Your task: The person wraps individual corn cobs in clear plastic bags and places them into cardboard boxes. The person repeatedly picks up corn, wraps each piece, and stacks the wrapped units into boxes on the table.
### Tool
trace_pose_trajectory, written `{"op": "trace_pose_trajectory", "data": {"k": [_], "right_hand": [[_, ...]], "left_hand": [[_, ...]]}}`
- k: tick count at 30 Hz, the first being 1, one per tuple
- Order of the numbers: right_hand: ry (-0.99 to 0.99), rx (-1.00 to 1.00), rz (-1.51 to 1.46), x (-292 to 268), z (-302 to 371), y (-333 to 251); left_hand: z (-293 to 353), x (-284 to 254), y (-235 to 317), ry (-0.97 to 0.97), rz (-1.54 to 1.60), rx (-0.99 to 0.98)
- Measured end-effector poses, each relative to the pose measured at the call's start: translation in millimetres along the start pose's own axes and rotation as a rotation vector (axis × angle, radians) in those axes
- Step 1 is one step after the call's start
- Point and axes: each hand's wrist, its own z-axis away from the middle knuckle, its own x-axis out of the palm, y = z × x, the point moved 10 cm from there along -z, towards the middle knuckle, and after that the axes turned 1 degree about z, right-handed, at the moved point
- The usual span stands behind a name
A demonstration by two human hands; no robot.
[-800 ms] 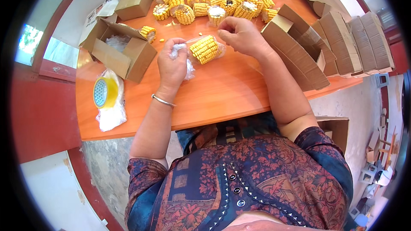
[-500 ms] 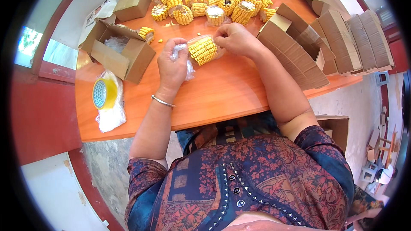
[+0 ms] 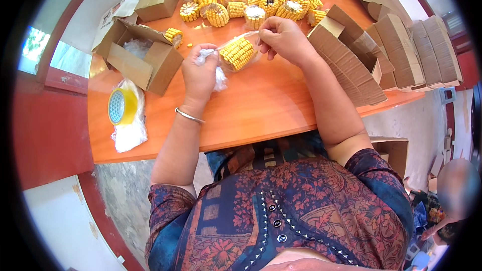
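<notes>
Between my hands, above the orange table (image 3: 261, 105), hangs a piece of corn on the cob (image 3: 236, 54) inside a clear plastic bag (image 3: 254, 45). My left hand (image 3: 200, 69) is closed on crumpled clear plastic (image 3: 220, 78) at the corn's left side; where this plastic joins the bag I cannot tell. On the other side, the fingertips of my right hand (image 3: 285, 40) pinch the bag's right edge. Several more cut corn pieces (image 3: 218, 15) lie in a group just beyond my hands, some with pale cut ends facing up.
At left stands an open carton (image 3: 159, 73) with clear plastic inside, a corn piece (image 3: 173, 37) behind it. A yellow tape roll (image 3: 123, 106) rests on plastic bags (image 3: 130, 136). Open cartons (image 3: 346, 62) line the right. Another person (image 3: 442, 211) is at lower right.
My right hand has drawn slightly up and right, stretching the bag's edge away from the corn. The left hand has barely shifted. Another person has come further into view at lower right.
</notes>
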Motion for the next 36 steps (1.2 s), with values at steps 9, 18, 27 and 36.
{"op": "trace_pose_trajectory", "data": {"k": [9, 18, 27, 36], "right_hand": [[-0.083, 0.128, -0.413, 12.4, -8.5, 25.0], [-0.154, 0.047, -0.245, 12.4, -7.5, 16.8], [-0.102, -0.516, 0.528, 9.3, 15.4, -35.0], [-0.146, -0.429, 0.286, 7.9, 12.2, -30.3]], "left_hand": [[-3.4, -0.7, -7.8, -0.040, 0.118, -0.069], [-3.3, -4.3, 0.5, -0.115, 0.124, -0.078], [15.9, 7.7, 45.2, -0.196, -0.746, 0.418], [24.9, 12.5, 28.0, -0.379, -0.690, 0.003]]}}
